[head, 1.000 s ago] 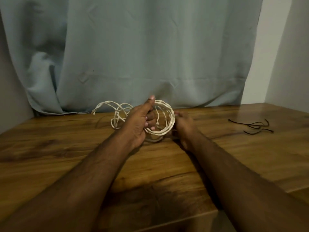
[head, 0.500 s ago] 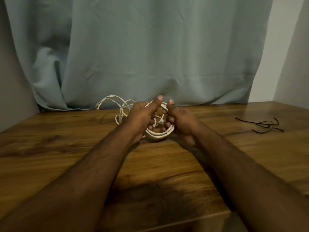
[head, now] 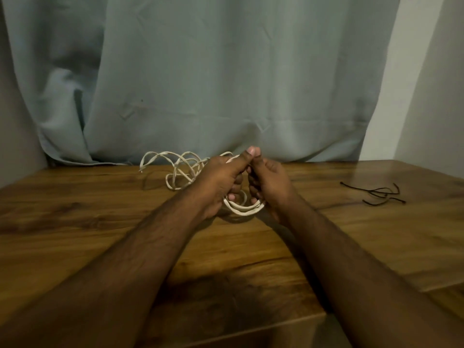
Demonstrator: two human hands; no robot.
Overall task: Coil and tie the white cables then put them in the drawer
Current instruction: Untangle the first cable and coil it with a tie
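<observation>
The left hand (head: 221,182) and right hand (head: 270,183) both gripped the coiled part of the white cable (head: 242,205), held just above the bench (head: 100,222). The uncoiled loops (head: 175,167) lay loose behind the left hand. Risk: a slackened grip would probably let the turns spring apart; the loose loops could snag or tangle while being drawn in. The black ties (head: 376,194) lay well apart, to the right.

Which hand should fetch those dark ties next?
Probably the right hand: the dark ties lie on its side, while the left hand can hold the white cable coil.
</observation>
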